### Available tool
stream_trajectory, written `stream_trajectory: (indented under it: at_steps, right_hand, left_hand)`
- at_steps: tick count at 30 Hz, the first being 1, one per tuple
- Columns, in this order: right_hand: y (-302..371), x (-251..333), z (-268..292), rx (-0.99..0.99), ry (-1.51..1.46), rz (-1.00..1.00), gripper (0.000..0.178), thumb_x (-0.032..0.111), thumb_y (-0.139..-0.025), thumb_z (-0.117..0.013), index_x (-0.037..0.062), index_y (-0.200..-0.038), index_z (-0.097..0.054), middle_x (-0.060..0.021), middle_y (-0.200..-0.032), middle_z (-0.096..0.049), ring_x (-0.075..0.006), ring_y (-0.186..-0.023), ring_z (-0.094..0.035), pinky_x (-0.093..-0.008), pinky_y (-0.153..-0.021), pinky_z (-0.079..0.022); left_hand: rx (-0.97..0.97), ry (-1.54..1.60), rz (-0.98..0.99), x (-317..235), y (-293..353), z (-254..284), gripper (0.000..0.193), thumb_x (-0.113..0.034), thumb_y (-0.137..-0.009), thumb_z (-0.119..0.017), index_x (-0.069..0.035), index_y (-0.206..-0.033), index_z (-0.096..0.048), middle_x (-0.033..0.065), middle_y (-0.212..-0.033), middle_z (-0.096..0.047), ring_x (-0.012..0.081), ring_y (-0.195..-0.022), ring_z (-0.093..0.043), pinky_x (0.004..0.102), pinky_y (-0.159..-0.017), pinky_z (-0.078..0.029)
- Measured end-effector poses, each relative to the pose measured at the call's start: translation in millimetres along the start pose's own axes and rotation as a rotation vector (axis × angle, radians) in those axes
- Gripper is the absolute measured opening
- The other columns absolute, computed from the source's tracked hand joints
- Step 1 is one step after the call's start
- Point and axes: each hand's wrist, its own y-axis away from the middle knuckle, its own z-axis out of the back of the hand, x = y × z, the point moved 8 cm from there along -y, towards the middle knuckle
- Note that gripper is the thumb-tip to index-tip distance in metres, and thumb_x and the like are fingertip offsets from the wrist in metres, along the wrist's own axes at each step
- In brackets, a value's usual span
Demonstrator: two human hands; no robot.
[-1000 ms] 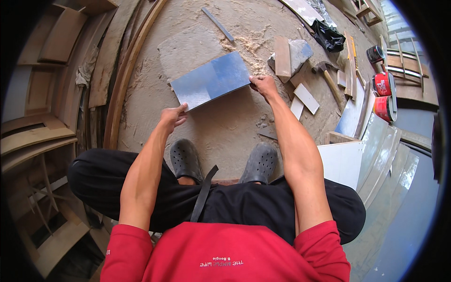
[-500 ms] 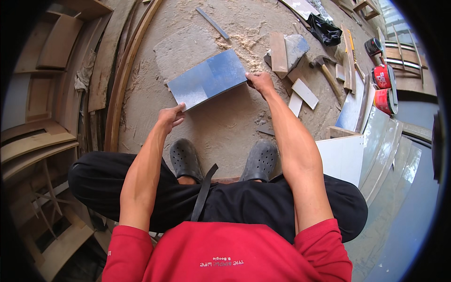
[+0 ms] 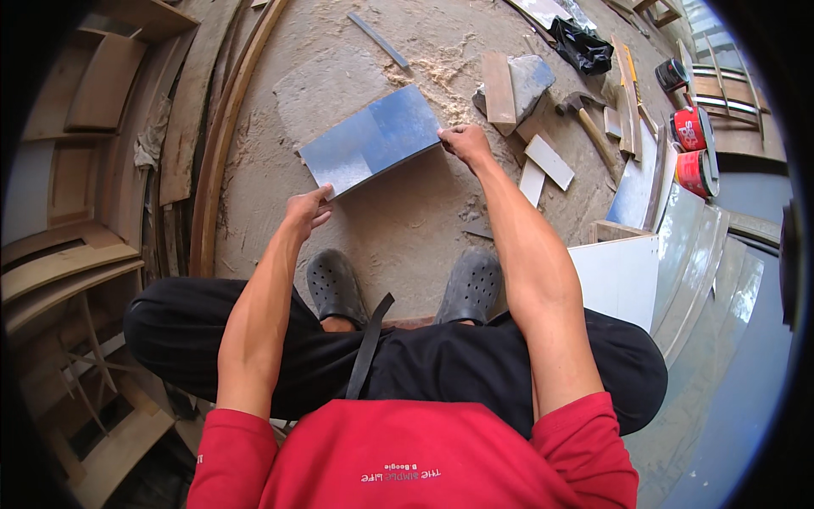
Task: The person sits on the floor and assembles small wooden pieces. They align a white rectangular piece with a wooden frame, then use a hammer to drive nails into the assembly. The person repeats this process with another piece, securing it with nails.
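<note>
Over the dusty floor [image 3: 381, 229], ahead of two grey clogs [image 3: 333, 284]; holding a blue panel [image 3: 373, 140] two-handed.
Pinching its near left corner with the left hand [image 3: 310, 209], thumb laid on the top face; pinching the near right corner with the right hand [image 3: 466, 146]; spanning the near edge between the two grips; showing a paler patch at the near left, deeper blue at the right; overlapping a rough pale slab [image 3: 318, 89] in view, unable to tell whether touching it; seen beyond, a narrow metal strip [image 3: 378, 41] and scattered wood shavings [image 3: 445, 81]; seen to the right, a wood block [image 3: 498, 89] lying against a stone [image 3: 536, 76], two white strips [image 3: 549, 161], a hammer [image 3: 593, 134], and red tins [image 3: 688, 129] farther out.
</note>
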Motion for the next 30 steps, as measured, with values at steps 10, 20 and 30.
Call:
stream_trajectory:
  at_steps: [10, 20, 30]
  right_hand:
    - [2.5, 4.7, 1.3, 0.029, 0.063, -0.063, 0.035, 0.038, -0.078, -0.073, 0.0025, -0.08, -0.074, -0.007, -0.069, -0.069, -0.0154, -0.063, -0.064, -0.0313, -0.064, -0.049]
    - [-0.1, 2.8, -0.9, 0.11, -0.129, -0.244, 0.032, 0.032, -0.085, -0.073, 0.0003, -0.081, -0.07, -0.0081, -0.077, -0.068, -0.0162, -0.063, -0.063, -0.034, -0.056, -0.053]
    - [11.6, 14.5, 4.1, 0.142, -0.092, -0.271, 0.028, 0.028, -0.081, -0.078, 0.0011, -0.082, -0.07, -0.0065, -0.078, -0.067, -0.0162, -0.068, -0.062, -0.035, -0.06, -0.053]
  left_hand:
    - [0.01, 0.121, -0.081, 3.5, -17.9, 0.3, 0.039, -0.022, -0.086, -0.072, 0.005, -0.111, -0.06, 0.0142, -0.11, -0.06, 0.0238, -0.094, -0.063, 0.0318, -0.081, -0.058]
    - [-0.034, 0.012, 0.038, 2.2, -3.3, 0.3, 0.062, -0.031, -0.083, -0.076, 0.008, -0.124, -0.052, 0.0207, -0.124, -0.057, 0.0275, -0.103, -0.063, 0.0337, -0.082, -0.059]
    - [0.007, 0.014, 0.072, 2.3, 2.8, -2.0, 0.065, -0.036, -0.085, -0.073, 0.008, -0.127, -0.049, 0.0188, -0.129, -0.053, 0.0299, -0.112, -0.059, 0.0401, -0.09, -0.056]
